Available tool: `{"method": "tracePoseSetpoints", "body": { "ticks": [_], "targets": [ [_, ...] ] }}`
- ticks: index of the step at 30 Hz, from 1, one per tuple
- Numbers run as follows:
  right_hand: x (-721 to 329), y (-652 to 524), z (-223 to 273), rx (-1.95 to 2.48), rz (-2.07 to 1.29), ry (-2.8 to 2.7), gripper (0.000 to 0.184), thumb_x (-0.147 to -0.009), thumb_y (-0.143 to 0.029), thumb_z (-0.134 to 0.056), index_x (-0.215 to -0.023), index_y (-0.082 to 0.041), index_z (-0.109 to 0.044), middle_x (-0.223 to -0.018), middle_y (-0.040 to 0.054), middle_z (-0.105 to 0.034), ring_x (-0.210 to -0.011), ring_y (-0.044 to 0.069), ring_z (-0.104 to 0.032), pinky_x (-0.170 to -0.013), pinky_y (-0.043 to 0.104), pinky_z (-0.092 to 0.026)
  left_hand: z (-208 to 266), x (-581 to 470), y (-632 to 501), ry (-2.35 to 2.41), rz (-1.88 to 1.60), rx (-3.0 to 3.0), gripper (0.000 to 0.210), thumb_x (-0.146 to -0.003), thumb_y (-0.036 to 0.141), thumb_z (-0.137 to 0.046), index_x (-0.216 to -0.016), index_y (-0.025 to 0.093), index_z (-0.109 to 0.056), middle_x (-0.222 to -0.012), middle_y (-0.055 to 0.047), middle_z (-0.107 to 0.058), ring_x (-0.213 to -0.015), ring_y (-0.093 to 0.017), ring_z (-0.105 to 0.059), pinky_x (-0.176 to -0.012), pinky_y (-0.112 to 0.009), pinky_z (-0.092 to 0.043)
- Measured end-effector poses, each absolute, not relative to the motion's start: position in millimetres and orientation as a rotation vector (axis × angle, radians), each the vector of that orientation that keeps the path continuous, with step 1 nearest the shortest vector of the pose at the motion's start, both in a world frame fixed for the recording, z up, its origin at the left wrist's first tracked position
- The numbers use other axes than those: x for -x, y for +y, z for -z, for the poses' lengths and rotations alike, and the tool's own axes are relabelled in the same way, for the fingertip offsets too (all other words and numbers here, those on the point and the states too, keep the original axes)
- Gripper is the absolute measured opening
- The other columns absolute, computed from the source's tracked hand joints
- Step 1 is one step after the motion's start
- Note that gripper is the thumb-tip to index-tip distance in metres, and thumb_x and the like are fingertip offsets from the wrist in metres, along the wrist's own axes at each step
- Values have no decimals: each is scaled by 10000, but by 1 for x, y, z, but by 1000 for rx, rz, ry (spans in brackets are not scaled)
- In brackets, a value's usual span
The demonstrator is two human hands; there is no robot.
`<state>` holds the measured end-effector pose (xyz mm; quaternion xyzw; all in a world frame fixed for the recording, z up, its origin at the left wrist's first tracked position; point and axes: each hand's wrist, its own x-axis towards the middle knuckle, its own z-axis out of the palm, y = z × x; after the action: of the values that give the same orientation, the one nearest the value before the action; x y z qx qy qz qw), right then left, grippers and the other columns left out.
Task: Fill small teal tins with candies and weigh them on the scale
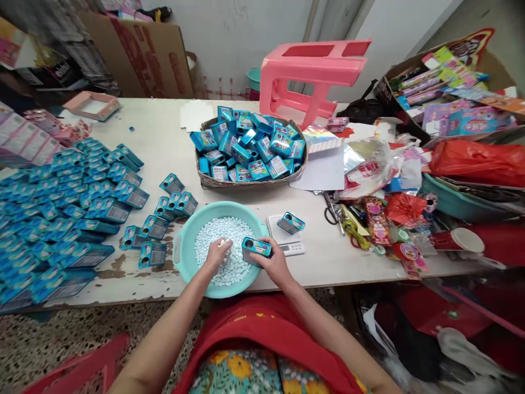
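A turquoise basin (pixel 179 249) full of small white candies (pixel 223 230) stands at the table's front edge. Over the candies my left hand (pixel 219 254) is closed, with a few white candies showing at its fingertips. My right hand (pixel 274 261) grips a blue candy tin (pixel 256 247) above the basin's right side; a dark round hole shows in its top. Right of the basin lies a white digital scale (pixel 292 247), with another blue tin (pixel 291 223) on its plate. Several tins with dark openings (pixel 152 254) stand just left of the basin.
Many blue tins (pixel 61 208) stand in rows on the left. Behind the basin, a shallow carton (pixel 250 185) holds a heap of tins. A pink stool (pixel 283 68) lies on its side at the back. Scissors (pixel 330 213), plastic bags and a paper cup (pixel 467 241) crowd the right.
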<state>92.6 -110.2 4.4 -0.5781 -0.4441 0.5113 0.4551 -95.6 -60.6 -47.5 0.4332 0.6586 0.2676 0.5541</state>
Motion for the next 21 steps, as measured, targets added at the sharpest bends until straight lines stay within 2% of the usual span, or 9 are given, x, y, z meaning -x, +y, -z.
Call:
{"method": "tracePoseSetpoints", "body": {
  "ticks": [2,4,9,14,21],
  "targets": [
    [-91,-103,-9,1445,-1127,-1306,358,-700,-373,-724,-985,-217,-574,-937,28,-596,-877,207,-569,-791,331,-461,26,93,-57,1408,-838,-754,285,-721,455,-580,-789,192,-495,-545,39,-461,-401,-86,-387,-389,-198,-226],
    [-87,-97,-8,1433,-1011,-1510,319,-718,-341,-713,-985,-216,-590,-959,39,-591,-924,221,-563,-829,352,-447,3,87,-55,1216,-1058,-535,290,-682,410,-645,-797,188,-498,-543,47,-465,-387,-72,-377,-371,-186,-210],
    [-71,-86,-4,1390,-944,-1798,319,-735,-308,-710,-1016,-212,-593,-969,52,-598,-951,240,-555,-845,381,-442,-28,70,-49,1045,-1458,-461,223,-699,342,-640,-727,171,-501,-606,26,-524,-535,-111,-547,-496,-215,-420],
    [-61,-78,-14,1329,-954,-1855,312,-747,-319,-707,-1017,-213,-590,-961,49,-598,-942,235,-556,-832,370,-440,-31,72,-44,1060,-1560,-405,260,-710,363,-659,-754,171,-489,-656,30,-555,-506,-114,-567,-506,-239,-451],
    [-54,-66,-27,1331,-1020,-1831,311,-740,-333,-706,-1004,-213,-593,-954,40,-598,-929,225,-564,-821,354,-440,-44,80,-39,1110,-1561,-382,306,-719,401,-683,-862,189,-514,-612,41,-554,-464,-109,-534,-462,-226,-414]
  ]
}}
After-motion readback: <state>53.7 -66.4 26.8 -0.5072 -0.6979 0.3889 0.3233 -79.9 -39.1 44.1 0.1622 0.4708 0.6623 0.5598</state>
